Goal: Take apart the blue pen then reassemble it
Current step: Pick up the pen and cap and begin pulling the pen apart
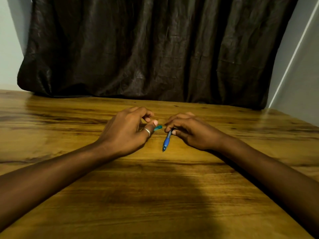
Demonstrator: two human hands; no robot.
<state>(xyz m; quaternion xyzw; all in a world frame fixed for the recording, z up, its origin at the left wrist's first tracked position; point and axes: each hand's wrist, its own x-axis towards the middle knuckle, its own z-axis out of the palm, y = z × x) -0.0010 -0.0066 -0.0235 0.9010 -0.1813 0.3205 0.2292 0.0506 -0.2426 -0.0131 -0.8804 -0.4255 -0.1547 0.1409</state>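
Note:
My right hand (pixel 191 131) grips a blue pen (pixel 167 140) near its upper end; the pen's tip points down and toward me, just above the wooden table (pixel 155 195). My left hand (pixel 127 131), with a ring on the thumb, rests on the table to the left of the pen. A small teal piece (pixel 158 127) pokes out beside the left thumb, mostly hidden by the hand. Whether that hand holds it or merely covers it, I cannot tell. The two hands are a short gap apart.
A dark brown curtain (pixel 155 49) hangs behind the table's far edge. Pale walls (pixel 300 75) stand at left and right. My forearms lie across the near part of the table.

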